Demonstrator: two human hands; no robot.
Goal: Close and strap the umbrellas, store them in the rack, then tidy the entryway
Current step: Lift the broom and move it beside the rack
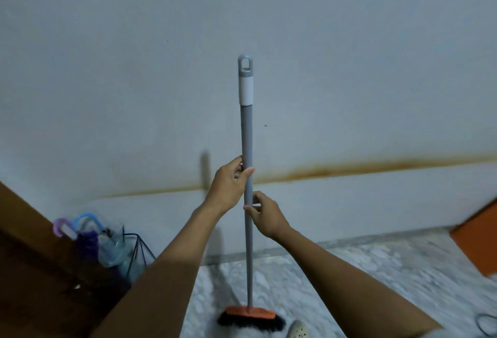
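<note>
A broom stands upright in the middle of the view, with a long grey handle (246, 127) and an orange head with black bristles (250, 317) resting on the floor. My left hand (228, 184) grips the handle about halfway up. Just below it, my right hand (265, 215) holds the same handle. At the lower left, two closed umbrellas, one with a purple handle (59, 226) and one with a blue handle (86, 219), stand in a dark wire rack (139, 250) against the wall.
A brown wooden door or cabinet (29, 265) fills the lower left. An orange box (477, 240) sits at the right edge. The floor is speckled marble (363, 270). A white shoe (297, 329) shows by the broom head, and a dark cord (486, 324) lies at bottom right.
</note>
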